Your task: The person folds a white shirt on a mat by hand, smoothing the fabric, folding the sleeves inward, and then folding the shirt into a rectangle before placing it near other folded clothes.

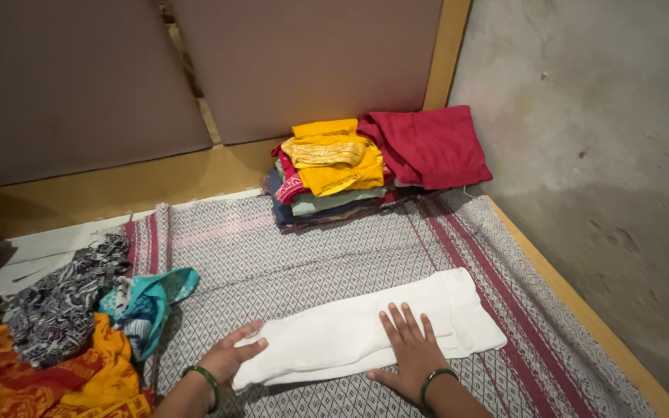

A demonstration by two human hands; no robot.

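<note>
White folded cloth [365, 333] lies long and flat near the front of a grey patterned bedsheet [334, 248] with maroon stripes. Left hand [230, 358] rests open at the cloth's left end, fingers touching its edge; right hand [410, 348] presses flat on top, fingers spread, gripping nothing. Both wrists wear green bangles. To the left sits a loose heap of clothes [63, 333] in orange, teal and dark print. Farther back, a folded pile [334, 166] of yellow, red and blue garments stands against the padded brown headboard [303, 62]. A bare grey wall [598, 139] runs along the right.
</note>
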